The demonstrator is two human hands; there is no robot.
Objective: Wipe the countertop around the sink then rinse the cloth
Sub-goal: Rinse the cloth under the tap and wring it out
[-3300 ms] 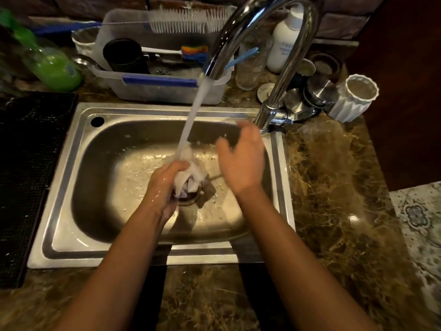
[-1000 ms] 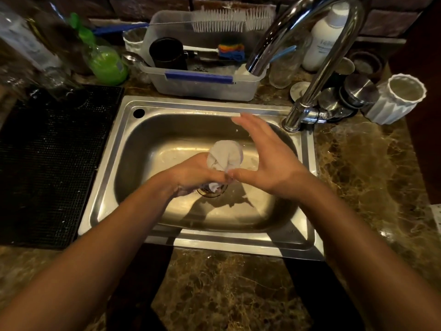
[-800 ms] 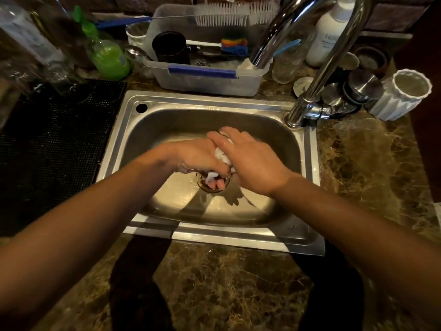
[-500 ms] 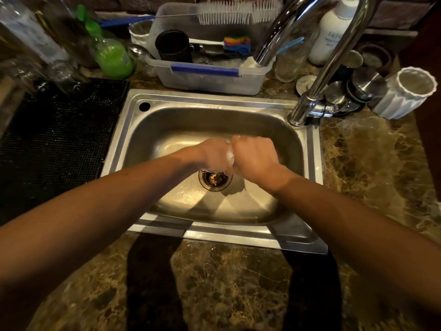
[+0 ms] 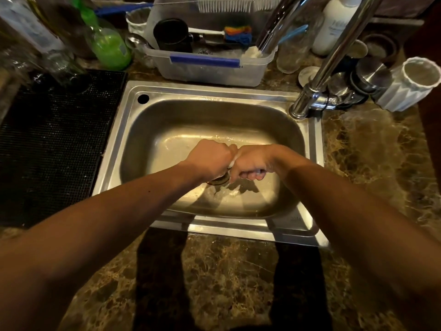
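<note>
Both my hands meet over the middle of the steel sink (image 5: 133, 130), above the drain. My left hand (image 5: 210, 161) and my right hand (image 5: 250, 163) are curled into fists around the white cloth (image 5: 232, 161). Only a thin strip of the cloth shows between them. Drops and a wet patch lie on the basin floor under my right hand. No water runs from the chrome faucet (image 5: 334, 56), which arches over the sink from its right rear corner. Brown marble countertop (image 5: 370, 151) surrounds the sink.
A black mesh mat (image 5: 52, 144) lies left of the sink. Behind it stand a green bottle (image 5: 107, 44), a clear plastic tub (image 5: 210, 65) with brushes and a black cup, a glass (image 5: 293, 51), a white bottle (image 5: 334, 25), steel lids (image 5: 372, 75) and a white ribbed cup (image 5: 410, 84).
The water stopped running. My right hand came from the faucet onto the cloth, and both hands closed round it and pressed together, hiding nearly all of it.
</note>
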